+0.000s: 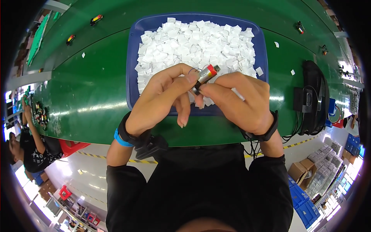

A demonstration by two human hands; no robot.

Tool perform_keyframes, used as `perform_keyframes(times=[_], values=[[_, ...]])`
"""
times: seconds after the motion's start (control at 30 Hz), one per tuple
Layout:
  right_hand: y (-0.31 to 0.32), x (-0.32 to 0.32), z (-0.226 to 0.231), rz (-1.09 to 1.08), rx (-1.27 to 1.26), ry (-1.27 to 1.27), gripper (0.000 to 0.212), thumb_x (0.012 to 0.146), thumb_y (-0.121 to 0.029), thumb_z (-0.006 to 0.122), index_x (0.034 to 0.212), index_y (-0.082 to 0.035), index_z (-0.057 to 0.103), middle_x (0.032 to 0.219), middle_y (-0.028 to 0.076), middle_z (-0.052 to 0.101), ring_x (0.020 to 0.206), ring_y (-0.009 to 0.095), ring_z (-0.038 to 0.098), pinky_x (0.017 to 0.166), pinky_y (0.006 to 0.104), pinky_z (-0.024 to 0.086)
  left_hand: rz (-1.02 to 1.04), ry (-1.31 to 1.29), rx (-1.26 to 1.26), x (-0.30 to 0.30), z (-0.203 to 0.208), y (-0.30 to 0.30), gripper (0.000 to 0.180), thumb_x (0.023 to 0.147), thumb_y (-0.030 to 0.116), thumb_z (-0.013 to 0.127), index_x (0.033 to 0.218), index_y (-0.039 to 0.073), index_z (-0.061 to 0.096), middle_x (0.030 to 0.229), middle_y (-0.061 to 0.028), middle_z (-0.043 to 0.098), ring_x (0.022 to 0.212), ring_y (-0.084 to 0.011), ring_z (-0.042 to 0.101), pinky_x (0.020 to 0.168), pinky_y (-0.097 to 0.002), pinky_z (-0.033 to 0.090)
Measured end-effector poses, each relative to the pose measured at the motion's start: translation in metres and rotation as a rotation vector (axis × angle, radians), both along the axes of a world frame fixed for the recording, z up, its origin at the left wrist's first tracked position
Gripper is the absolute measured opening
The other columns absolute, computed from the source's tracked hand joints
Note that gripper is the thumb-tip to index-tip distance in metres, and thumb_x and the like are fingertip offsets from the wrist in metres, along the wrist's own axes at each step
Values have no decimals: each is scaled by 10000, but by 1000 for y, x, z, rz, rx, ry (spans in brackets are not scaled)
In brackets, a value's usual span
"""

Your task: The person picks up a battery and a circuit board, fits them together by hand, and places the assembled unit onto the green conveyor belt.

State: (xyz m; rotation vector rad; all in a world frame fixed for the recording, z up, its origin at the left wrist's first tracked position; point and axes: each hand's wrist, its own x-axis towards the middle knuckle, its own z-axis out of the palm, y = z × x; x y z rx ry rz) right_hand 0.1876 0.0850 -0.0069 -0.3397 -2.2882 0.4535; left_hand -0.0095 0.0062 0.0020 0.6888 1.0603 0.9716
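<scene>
A small cylindrical battery with a silver body, red and yellow bands and dark end pieces is held tilted over the near side of a blue tray. My left hand grips it between thumb and forefinger, its other fingers curled loosely below. At the lower black end, my right hand pinches with thumb and forefinger. A small white piece shows between the right hand's fingers. Thin wire loops near the left fingertips. Many white paper squares fill the tray.
Similar small batteries lie on the green table at far left and far right. A black bag-like object and cables sit at the right. Another person works at the left beside a dark pile of parts.
</scene>
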Motion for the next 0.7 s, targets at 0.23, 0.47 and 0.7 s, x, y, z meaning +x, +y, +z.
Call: perform_keyframes(times=[0.23,0.47,0.7], values=[[3,4,14,-60,-611,110,303,737,-24,810,1027,-42,724,833,67,655,636,138,625,573,235,496,-65,-47,-47,-2,0,-2,320,1030,332,498,1016,19,559,686,-16,545,421,-37,392,392,-185,299],[4,2,2,93,-541,74,361,716,-29,830,1056,-23,709,845,86,682,654,123,621,564,225,467,-85,24,3,-2,0,-3,305,1018,322,536,1064,24,579,689,8,550,452,4,355,403,-167,241],[0,1,3,77,-530,100,363,705,-33,836,1047,-15,716,833,82,682,652,128,620,567,227,466,-81,53,63,-4,-3,-5,309,998,313,582,1090,19,602,682,11,570,469,16,373,409,-162,236]])
